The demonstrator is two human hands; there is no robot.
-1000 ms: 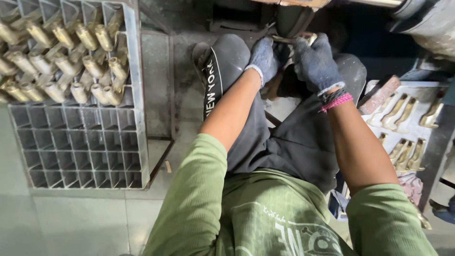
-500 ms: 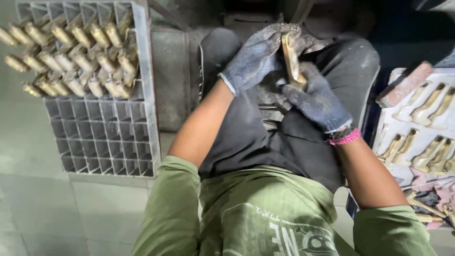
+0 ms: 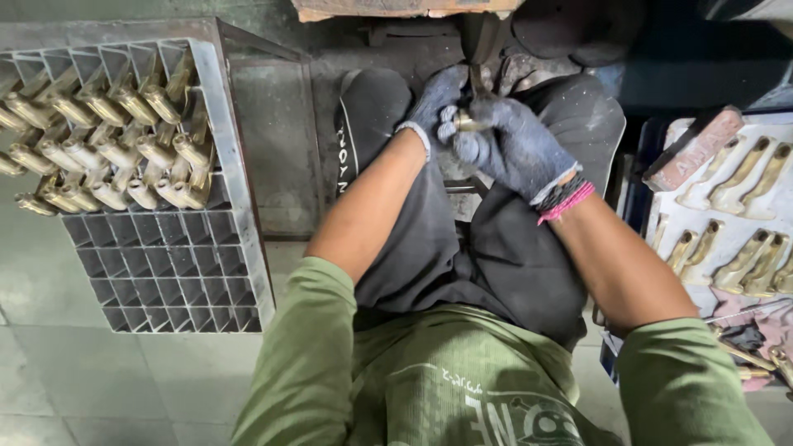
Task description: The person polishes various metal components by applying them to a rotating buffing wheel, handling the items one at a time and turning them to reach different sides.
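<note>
While both gloved hands sit close together above the person's lap, the right hand (image 3: pixel 514 147) is curled shut around a small brass piece (image 3: pixel 467 124), whose rounded end pokes out between its fingers. The left hand (image 3: pixel 436 97) is pressed against that same piece from the far side, fingers bent around it, so the two gloves touch each other. A dark upright tool shaft (image 3: pixel 477 49) comes down from above and meets the hands just over the brass piece; how the piece sits against it is hidden by the gloves. Well to the left, a grey grid crate (image 3: pixel 178 272) stands on the floor, its upper cells filled with brass fittings (image 3: pixel 107 149) and its lower cells bare. To the right, apart from the hands, a white tray (image 3: pixel 686 219) holds more brass castings (image 3: pixel 743 173) laid in rows. Between crate and tray, the knees leave only a narrow gap around the hands.
</note>
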